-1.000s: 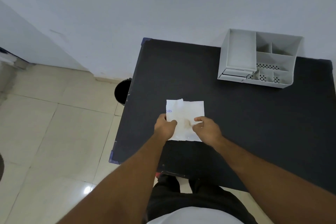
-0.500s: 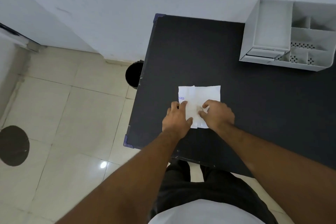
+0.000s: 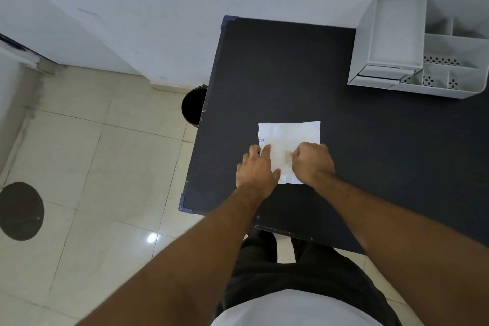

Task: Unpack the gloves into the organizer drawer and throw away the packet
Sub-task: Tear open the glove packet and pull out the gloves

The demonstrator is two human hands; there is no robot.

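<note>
Two bare forearms reach forward from the bottom of the view, over dark trousers and a light shirt hem, to a black table [image 3: 370, 153]. Both hands rest on a flat white packet [image 3: 289, 137] that lies on the table near its left side. The left hand [image 3: 255, 169] lies palm down with its fingers spread, pressing on the packet's left edge just below a fragment of blue print reading "OVES". The right hand [image 3: 312, 160] is curled, its fingertips bunched against the middle of the packet; whether they actually pinch the wrapper cannot be told from this angle. The two hands sit close together, with a strip of white paper showing between them. The packet looks creased but lies flat, its far edge and corners uncovered. Beyond the table's left edge, on the pale tiled floor [image 3: 105, 167], stands a round black bin [image 3: 194, 106], partly hidden by the tabletop. A dark round patch [image 3: 21, 210] lies on the floor farther left. At the far right corner of the table, well apart from the packet, sits a grey organizer [image 3: 423, 45] with several open compartments and a drawer [image 3: 383, 74] at its lower left front. A white wall [image 3: 185, 8] rises behind.
</note>
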